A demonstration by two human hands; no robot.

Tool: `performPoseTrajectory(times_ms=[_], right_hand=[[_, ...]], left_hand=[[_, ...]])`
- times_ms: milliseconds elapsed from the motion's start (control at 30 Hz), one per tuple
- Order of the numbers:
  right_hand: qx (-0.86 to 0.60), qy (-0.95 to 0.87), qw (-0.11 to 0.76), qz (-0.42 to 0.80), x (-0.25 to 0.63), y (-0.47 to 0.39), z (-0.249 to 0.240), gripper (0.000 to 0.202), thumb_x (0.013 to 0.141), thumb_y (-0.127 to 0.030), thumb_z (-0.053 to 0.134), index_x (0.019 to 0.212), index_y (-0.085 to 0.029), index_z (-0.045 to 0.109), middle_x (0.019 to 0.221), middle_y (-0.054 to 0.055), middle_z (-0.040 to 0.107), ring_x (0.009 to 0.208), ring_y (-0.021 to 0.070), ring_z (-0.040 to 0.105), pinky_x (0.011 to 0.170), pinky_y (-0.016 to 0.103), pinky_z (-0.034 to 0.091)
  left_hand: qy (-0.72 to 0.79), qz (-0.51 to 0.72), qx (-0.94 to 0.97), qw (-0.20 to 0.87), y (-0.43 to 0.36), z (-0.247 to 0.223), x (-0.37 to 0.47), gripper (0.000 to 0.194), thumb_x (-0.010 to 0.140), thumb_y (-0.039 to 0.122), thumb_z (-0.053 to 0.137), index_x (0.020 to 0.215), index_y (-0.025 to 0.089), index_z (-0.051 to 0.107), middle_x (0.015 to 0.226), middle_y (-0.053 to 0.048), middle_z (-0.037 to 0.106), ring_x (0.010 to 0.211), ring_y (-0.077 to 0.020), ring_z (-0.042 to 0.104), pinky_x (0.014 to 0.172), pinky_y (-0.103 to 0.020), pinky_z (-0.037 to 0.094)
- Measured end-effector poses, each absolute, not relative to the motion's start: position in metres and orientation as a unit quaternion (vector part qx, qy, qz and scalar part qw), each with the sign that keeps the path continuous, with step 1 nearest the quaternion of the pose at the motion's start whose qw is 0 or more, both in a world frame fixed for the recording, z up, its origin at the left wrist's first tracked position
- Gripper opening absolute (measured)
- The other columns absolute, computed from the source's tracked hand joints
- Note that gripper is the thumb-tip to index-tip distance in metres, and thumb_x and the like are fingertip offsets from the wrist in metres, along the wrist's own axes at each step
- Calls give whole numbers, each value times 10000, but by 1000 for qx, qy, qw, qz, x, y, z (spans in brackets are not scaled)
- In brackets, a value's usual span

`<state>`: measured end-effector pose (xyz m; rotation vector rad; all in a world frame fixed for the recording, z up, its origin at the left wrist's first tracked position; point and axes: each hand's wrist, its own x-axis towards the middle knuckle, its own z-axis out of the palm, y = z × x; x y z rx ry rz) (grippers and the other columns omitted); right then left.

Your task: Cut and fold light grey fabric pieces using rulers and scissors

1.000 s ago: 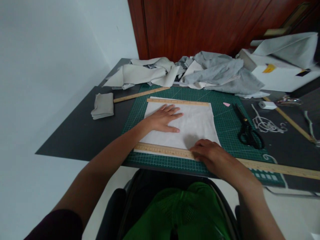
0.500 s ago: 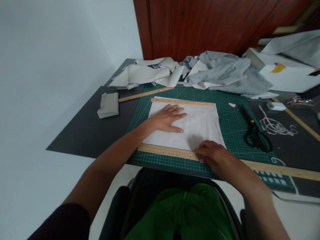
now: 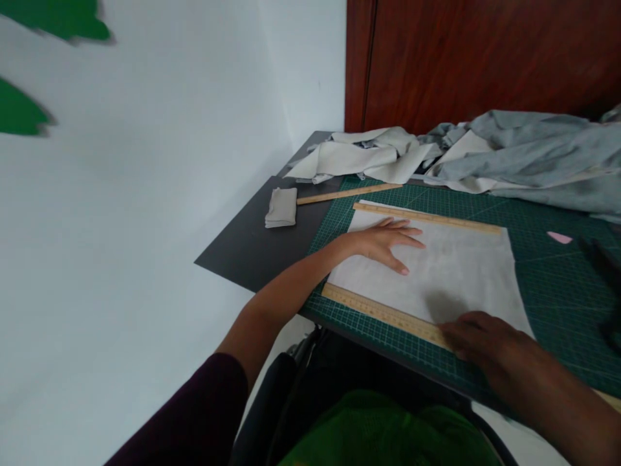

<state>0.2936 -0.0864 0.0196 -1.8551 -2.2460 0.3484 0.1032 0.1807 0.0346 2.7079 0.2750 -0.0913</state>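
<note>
A white piece of cloth (image 3: 466, 265) lies flat on the green cutting mat (image 3: 543, 285). My left hand (image 3: 385, 244) rests on the cloth's left part, palm down with fingers spread. Along the cloth's near edge runs a long wooden ruler (image 3: 383, 313). My right hand (image 3: 485, 343) grips this ruler near the cloth's front right, its fingers bent around the ruler and partly hidden. A second, shorter wooden ruler (image 3: 427, 218) lies across the cloth's far edge, untouched by either hand.
A folded stack of grey cloth (image 3: 281, 207) sits at the left beside another wooden stick (image 3: 349, 194). Crumpled grey fabric (image 3: 533, 149) lines the back. To the right are a pink chalk piece (image 3: 559, 237) and blurred black scissors (image 3: 609, 278). The table's front edge is close.
The view has turned left, so the table appears farther right and green wall shapes have come in. Both hands keep about the same places on the cloth and ruler.
</note>
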Motion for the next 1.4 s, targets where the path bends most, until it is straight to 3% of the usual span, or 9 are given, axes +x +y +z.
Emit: performPoseTrajectory(times_ms=[167,567,833,1100,1400], right_hand=[[-596,-782,98,154,299,-88,17,395,909,-165,497,1120,-302,801,1089,97,770,883,250,767,741,340,629],[-590,-781,82,185,306,-87,15,414,884,-134,514,1120,-323,797,1132,102,776,916,273,769,791,382,638],[-592,-787,79,158,303,-88,12,397,920,-158,492,1118,-319,795,1111,102,776,878,251,776,747,334,645],[-597,-779,87,171,304,-90,10,464,910,-133,498,1214,-348,775,1149,95,778,916,272,780,804,373,649],[-611,-768,116,154,293,-88,12,473,878,-127,513,1166,-386,785,1077,86,775,877,264,773,771,372,635]], left_hand=[[97,-27,974,205,179,29,103,949,765,677,765,1571,271,471,1737,-24,232,1628,-304,43,1305,-454,-42],[101,-33,976,188,176,34,101,937,770,685,744,1576,301,460,1732,-4,248,1628,-295,58,1309,-449,-27],[91,-25,975,199,179,31,102,962,760,695,752,1578,279,461,1731,-21,251,1626,-311,57,1307,-454,-30],[114,7,982,147,164,26,101,947,863,797,564,1618,254,387,1739,-67,223,1620,-348,82,1304,-535,2],[142,-4,982,122,155,33,97,930,875,810,514,1624,278,368,1737,-54,231,1618,-385,44,1280,-620,-29]])
